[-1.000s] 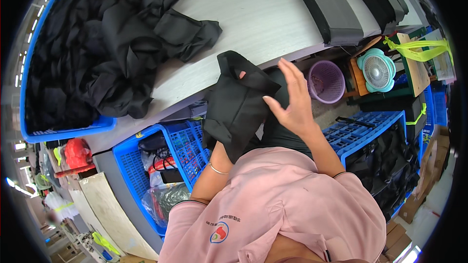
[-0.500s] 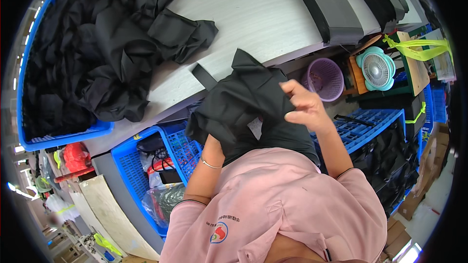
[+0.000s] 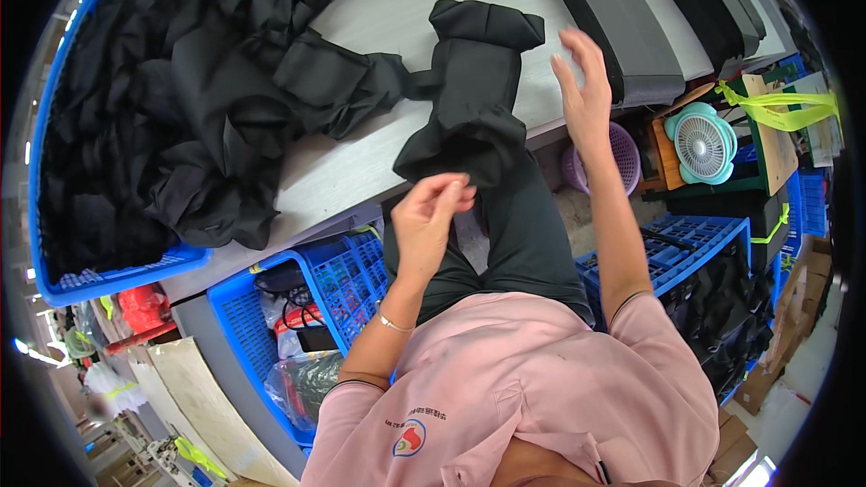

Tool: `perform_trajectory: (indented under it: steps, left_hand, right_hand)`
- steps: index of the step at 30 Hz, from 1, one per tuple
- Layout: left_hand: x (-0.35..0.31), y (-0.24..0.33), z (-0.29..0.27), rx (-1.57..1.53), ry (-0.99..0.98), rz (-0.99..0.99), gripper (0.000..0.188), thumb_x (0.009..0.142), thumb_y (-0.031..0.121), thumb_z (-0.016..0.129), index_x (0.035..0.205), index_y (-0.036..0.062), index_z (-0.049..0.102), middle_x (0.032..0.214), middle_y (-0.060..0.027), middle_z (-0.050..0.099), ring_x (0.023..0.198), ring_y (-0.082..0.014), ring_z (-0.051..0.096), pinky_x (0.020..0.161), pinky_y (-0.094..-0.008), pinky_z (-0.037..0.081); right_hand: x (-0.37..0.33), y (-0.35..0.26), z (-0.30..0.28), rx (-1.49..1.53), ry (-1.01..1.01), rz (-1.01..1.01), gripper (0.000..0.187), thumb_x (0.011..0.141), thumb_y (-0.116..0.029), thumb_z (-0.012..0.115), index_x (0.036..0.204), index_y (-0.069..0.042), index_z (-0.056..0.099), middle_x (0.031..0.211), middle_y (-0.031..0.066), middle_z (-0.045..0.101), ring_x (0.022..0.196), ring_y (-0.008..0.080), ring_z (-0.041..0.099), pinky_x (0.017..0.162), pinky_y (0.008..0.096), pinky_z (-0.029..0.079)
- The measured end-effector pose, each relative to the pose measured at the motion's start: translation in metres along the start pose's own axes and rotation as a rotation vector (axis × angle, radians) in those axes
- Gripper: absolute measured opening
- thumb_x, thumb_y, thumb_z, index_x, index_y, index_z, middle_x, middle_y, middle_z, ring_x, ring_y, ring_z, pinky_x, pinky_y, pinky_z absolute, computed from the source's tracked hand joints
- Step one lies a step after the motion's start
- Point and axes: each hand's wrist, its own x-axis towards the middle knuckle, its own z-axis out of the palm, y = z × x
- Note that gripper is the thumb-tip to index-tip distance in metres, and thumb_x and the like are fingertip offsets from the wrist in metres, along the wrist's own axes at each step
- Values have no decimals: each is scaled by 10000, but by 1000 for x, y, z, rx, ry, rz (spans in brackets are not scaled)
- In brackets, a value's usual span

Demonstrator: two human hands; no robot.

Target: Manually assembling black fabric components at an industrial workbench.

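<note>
A black fabric piece (image 3: 474, 81) with boxy folded ends and a short side strap stretches from the table top over its near edge toward my lap. My left hand (image 3: 431, 221) is closed in a pinch at the near end of this piece; the fingertips overlap its lower edge. To the right of the cloth, my right hand (image 3: 585, 95) is raised over the table edge with its fingers extended and nothing in them. It is apart from the black piece and close to a stack of flat grey panels with black edges (image 3: 622, 32).
A large heap of black fabric (image 3: 207, 99) fills a blue crate (image 3: 135, 280) at the left. More panel stacks (image 3: 708, 9) lie at the far right. Beyond the table edge are a purple basket (image 3: 622, 149), a turquoise fan (image 3: 705, 144) and blue crates (image 3: 695, 248).
The black piece has gone from a bunch over my lap to lying stretched onto the table. My right hand has let go and moved up and away; my left has come out from beneath the cloth.
</note>
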Motion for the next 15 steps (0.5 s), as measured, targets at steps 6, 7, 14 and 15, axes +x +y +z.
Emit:
perform_trajectory:
  steps: [6, 7, 14, 15]
  left_hand:
    - [37, 44, -16, 793, 458, 605, 323, 815, 99, 795, 1097, 31, 655, 1037, -39, 644, 893, -125, 565, 779, -276, 476]
    - [44, 52, -8, 757, 434, 519, 368, 806, 102, 802, 1131, 26, 648, 1085, -39, 629, 987, -139, 557, 897, -310, 455]
    - [65, 34, -10, -3, -68, -2, 369, 811, 45, 786, 1153, 13, 651, 1133, -45, 645, 1034, -110, 586, 934, -258, 467]
    - [64, 35, -4, 23, -39, 94, 351, 813, 54, 790, 1135, 6, 658, 1125, -43, 648, 1038, -106, 582, 933, -263, 472]
  right_hand:
    - [-83, -27, -6, 860, -160, 681, 284, 953, -107, 654, 1215, 0, 626, 1049, 69, 676, 916, 118, 631, 824, 251, 500]
    - [-83, -36, 1, 867, -185, 710, 299, 937, -94, 670, 1217, -3, 621, 1060, 67, 675, 924, 105, 628, 815, 244, 499]
    - [-54, -46, 15, 836, -360, 821, 304, 847, -36, 747, 1135, -10, 650, 920, 1, 670, 807, 48, 607, 732, 191, 472]
    - [-56, -37, 21, 818, -274, 762, 230, 835, -19, 742, 1049, -15, 659, 815, -39, 623, 726, 31, 562, 692, 184, 446]
